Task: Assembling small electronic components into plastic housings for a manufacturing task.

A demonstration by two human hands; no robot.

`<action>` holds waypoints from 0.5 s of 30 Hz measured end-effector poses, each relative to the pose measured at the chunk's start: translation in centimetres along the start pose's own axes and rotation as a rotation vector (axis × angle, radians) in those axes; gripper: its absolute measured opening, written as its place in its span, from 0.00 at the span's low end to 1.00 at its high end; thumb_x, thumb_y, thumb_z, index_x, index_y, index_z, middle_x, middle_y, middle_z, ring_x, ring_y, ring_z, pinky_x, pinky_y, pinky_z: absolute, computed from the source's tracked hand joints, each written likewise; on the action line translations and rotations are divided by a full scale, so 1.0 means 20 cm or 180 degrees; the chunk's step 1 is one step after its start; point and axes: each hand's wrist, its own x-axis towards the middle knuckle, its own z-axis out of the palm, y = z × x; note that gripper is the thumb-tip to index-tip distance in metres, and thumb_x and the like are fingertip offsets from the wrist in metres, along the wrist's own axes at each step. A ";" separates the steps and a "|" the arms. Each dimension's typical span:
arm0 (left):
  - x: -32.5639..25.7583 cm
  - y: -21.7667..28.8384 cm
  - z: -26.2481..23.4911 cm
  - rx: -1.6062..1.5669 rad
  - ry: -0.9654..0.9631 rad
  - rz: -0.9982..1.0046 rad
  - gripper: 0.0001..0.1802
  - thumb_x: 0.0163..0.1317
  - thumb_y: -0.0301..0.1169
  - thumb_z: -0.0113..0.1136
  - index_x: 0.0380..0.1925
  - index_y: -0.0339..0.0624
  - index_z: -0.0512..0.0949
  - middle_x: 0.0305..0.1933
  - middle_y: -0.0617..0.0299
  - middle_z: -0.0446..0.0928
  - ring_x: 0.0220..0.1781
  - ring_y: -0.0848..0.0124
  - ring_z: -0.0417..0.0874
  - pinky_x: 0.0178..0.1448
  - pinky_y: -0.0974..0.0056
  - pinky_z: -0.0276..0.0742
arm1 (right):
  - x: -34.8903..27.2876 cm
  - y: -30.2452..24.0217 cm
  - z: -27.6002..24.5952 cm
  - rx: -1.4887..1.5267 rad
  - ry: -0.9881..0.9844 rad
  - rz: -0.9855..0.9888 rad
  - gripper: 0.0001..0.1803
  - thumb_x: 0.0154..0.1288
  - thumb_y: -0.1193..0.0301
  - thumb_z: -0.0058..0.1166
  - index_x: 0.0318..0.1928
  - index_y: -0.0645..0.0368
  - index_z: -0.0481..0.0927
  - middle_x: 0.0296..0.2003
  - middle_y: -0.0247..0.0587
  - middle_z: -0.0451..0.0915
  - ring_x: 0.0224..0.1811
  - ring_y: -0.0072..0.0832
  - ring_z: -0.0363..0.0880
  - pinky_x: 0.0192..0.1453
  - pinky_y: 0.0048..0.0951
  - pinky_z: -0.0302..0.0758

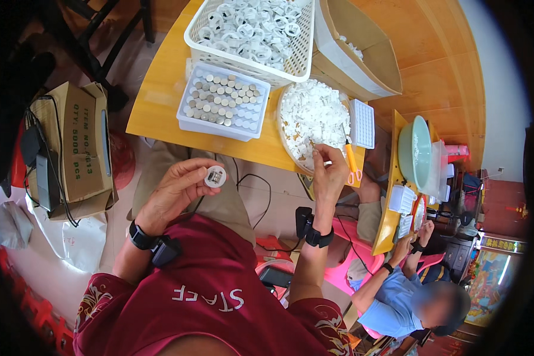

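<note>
My left hand (pixel 185 185) holds a small round white plastic piece (pixel 215 176) between thumb and fingers, in front of my lap. Dark and metallic parts show on its upper face. My right hand (pixel 329 170) is at the near rim of a round tray (pixel 286 137) heaped with small white plastic parts (pixel 314 115). Its thumb and fingertips are pinched together; what they hold, if anything, is too small to make out. Beside that hand lies an orange-handled tool (pixel 350 157), its tip resting toward the heap.
On the wooden table (pixel 154 113) stand a pale tray of button cells (pixel 219 99), a white basket (pixel 305 65) of ring-shaped parts, a cardboard box (pixel 368 53) and a white gridded tray (pixel 362 123). Another person (pixel 391 302) works at a second table right. A carton (pixel 80 142) stands left.
</note>
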 end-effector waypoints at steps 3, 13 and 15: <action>0.01 -0.03 0.05 -0.0003 0.0117 -0.0043 0.18 0.63 0.34 0.49 0.47 0.31 0.70 0.41 0.47 0.76 0.39 0.70 0.80 0.43 0.69 0.79 | 0.05 0.03 0.02 -0.0315 -0.0393 -0.0244 0.08 0.47 0.80 0.55 0.32 0.64 0.79 0.26 0.45 0.76 0.28 0.33 0.76 0.34 0.30 0.71; 0.05 -0.06 0.07 0.0061 0.0152 -0.0050 0.17 0.64 0.33 0.48 0.47 0.31 0.70 0.41 0.47 0.76 0.38 0.71 0.80 0.43 0.70 0.78 | 0.10 0.15 0.01 0.1014 -0.0387 0.0407 0.06 0.52 0.77 0.56 0.33 0.63 0.81 0.21 0.35 0.77 0.23 0.21 0.75 0.26 0.21 0.70; 0.04 -0.06 0.07 0.0075 0.0095 -0.0054 0.18 0.64 0.33 0.48 0.47 0.30 0.70 0.41 0.48 0.76 0.38 0.71 0.80 0.43 0.70 0.78 | 0.11 0.09 -0.02 0.1256 -0.0431 0.0746 0.07 0.53 0.77 0.56 0.35 0.63 0.80 0.21 0.33 0.76 0.22 0.20 0.75 0.26 0.20 0.69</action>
